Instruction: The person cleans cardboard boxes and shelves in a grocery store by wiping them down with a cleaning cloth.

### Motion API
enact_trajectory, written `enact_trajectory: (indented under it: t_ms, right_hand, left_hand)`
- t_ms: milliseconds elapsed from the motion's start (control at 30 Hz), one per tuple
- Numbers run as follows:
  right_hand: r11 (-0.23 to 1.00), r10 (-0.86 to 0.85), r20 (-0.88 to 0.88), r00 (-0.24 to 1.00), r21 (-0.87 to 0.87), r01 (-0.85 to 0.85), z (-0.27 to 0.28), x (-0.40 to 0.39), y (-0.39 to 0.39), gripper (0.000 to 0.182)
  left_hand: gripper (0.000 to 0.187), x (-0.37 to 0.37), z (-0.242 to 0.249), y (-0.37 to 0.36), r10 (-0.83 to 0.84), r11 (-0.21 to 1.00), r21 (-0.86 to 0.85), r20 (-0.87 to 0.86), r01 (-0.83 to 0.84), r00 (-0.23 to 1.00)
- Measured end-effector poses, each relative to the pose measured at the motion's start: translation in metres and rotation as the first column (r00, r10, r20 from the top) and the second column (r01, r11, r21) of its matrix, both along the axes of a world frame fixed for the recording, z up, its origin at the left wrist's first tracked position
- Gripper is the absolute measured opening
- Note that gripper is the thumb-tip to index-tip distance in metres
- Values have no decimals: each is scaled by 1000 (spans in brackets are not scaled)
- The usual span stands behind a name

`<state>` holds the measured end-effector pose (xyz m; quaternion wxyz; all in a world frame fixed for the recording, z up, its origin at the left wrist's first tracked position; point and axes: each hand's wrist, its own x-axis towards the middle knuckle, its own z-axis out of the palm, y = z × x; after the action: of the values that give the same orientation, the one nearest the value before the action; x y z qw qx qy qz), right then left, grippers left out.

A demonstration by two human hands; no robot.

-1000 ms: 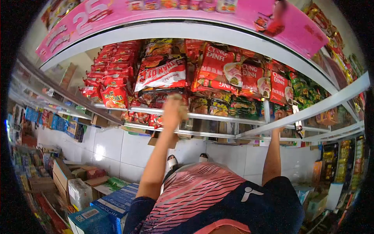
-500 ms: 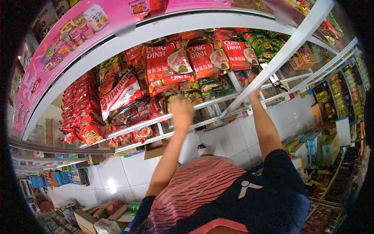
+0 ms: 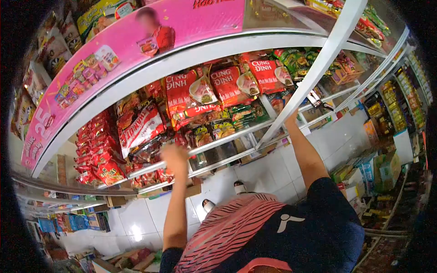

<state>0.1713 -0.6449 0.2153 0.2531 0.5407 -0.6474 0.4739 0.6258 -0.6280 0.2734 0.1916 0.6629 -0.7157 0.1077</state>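
Observation:
My left hand (image 3: 175,160) is over the front rail of the shelf (image 3: 211,149), near dark red noodle packets (image 3: 152,148). It is smeared by motion, so its fingers cannot be read. Behind the white post (image 3: 314,73) is my right hand (image 3: 290,114), beside small packets at the shelf's right part. The post hides most of its fingers. Between the hands lie red Cung Dinh noodle packs (image 3: 230,84), with dark and green packets (image 3: 246,113) in front. A red and white noodle pack (image 3: 143,129) leans to the left of them.
Stacked red packets (image 3: 98,145) fill the shelf's left end. A pink printed banner (image 3: 104,59) curves along the shelf above. Boxes (image 3: 371,170) stand on the tiled floor (image 3: 268,175) at the right, and cartons (image 3: 123,261) at the lower left.
My left hand has moved left along the front rail, away from the dark packets near the middle. My right hand stays by the post. The view has tilted, showing more of the banner.

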Motion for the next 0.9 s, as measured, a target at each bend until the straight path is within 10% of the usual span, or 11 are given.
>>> enact_trajectory:
  t_ms: [33, 67, 133, 233, 300, 333, 400, 467, 533, 700, 900]
  right_hand:
    - [996, 91, 163, 982, -22, -89, 5, 5, 2, 14]
    - [999, 33, -82, 996, 26, -31, 10, -2, 4, 15]
    - [992, -118, -555, 824, -31, 121, 20, -14, 8, 16]
    - [844, 153, -274, 949, 535, 19, 34, -23, 4, 30]
    - [918, 71, -453, 888, 378, 119, 3, -97, -2, 34]
    - [933, -39, -469, 882, 299, 201, -26, -134, -15, 42]
    - [601, -192, -190, 963, 753, 269, 46, -112, 3, 52]
    - [621, -285, -368, 885, 632, 463, 43, -109, 14, 47]
    - [922, 163, 120, 979, 334, -194, -9, -159, 1, 41]
    - [983, 3, 65, 998, 183, -15, 41, -31, 124, 11]
    - [627, 635, 287, 717, 350, -696, 57, 214, 133, 32]
  left_hand:
    - [17, -31, -5, -4, -211, 936, -302, -69, 181, 975]
    - [16, -69, 11, 3, -245, 946, -196, 80, 257, 966]
    - [20, -128, 28, 8, -431, 847, 272, -154, 457, 889]
    - [23, -137, -6, 0, -498, 866, -107, -281, 488, 820]
    - [28, -102, -12, 1, -572, 818, -269, -303, 508, 762]
    - [32, -73, -14, 0, -525, 850, -244, -301, 468, 796]
    - [31, -13, -9, 5, -306, 951, -160, -370, 264, 877]
    - [29, 45, -8, 16, -58, 992, -128, -321, 18, 945]
    - [34, 87, -2, 30, 90, 964, -204, -349, -169, 933]
    - [40, 106, -8, 37, 210, 928, -212, -387, -308, 898]
    - [33, 31, 5, 14, -82, 989, -147, -580, -4, 810]
